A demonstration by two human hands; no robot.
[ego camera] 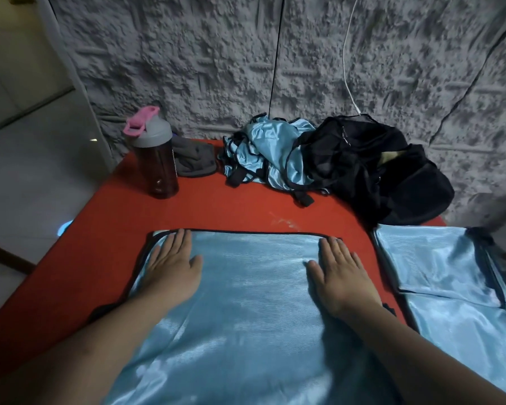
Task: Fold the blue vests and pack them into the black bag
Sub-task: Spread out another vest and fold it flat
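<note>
Here, straight fingers (pixel 179 239) of the left hand (pixel 173 266) lie flat, grasping nothing, on the far left corner of a blue vest (pixel 246 302) spread on the red counter (pixel 216 206). The right hand (pixel 341 273) mirrors it at the far right corner, palm down and released, simply pressing the cloth. The vest fills the counter from 6 o'clock up to its centre, its black-trimmed far edge running straight between the two hands.

The fabric is thin and glossy, likely light, limp and slippery, so it should slide under a loose touch and will not hold a crease unaided. The trimmed edges and corners look like the surest places to pinch it for a fold.

At 3 o'clock lies a folded vest (pixel 450 282), flat and just beside the one in hand. At 12 o'clock sits a crumpled heap of vests (pixel 263 153), touching the black bag (pixel 377 171) at 1 o'clock, whose mouth appears open. At 11 o'clock stand a dark bottle (pixel 155 159) with a pink-and-grey lid and a grey cloth (pixel 193 159) behind it.
</note>
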